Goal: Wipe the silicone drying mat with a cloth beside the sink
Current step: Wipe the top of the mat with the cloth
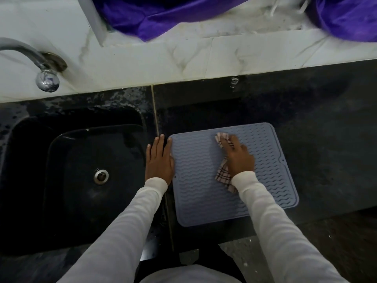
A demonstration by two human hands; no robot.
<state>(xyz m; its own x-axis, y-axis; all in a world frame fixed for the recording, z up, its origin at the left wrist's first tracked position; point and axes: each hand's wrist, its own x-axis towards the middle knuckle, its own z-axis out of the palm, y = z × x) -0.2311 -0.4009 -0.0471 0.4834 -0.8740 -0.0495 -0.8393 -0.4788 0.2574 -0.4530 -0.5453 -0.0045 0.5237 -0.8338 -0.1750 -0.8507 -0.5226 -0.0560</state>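
Note:
A blue-grey silicone drying mat [204, 201] with wavy ridges lies flat on the dark counter, just right of the sink. My right hand [238, 158] presses a checked cloth [223, 174] onto the mat's upper middle, fingers spread flat over it. The cloth sticks out beyond the fingertips and trails back under my wrist. My left hand [159, 160] lies flat with straight fingers on the counter, its edge against the mat's left rim.
A black sink [61, 160] with a metal drain [101, 176] sits to the left. A chrome tap [40, 66] comes out of the white marble ledge [183, 62] behind. Purple fabric [163, 15] hangs over the ledge. Dark counter [316, 129] extends right of the mat.

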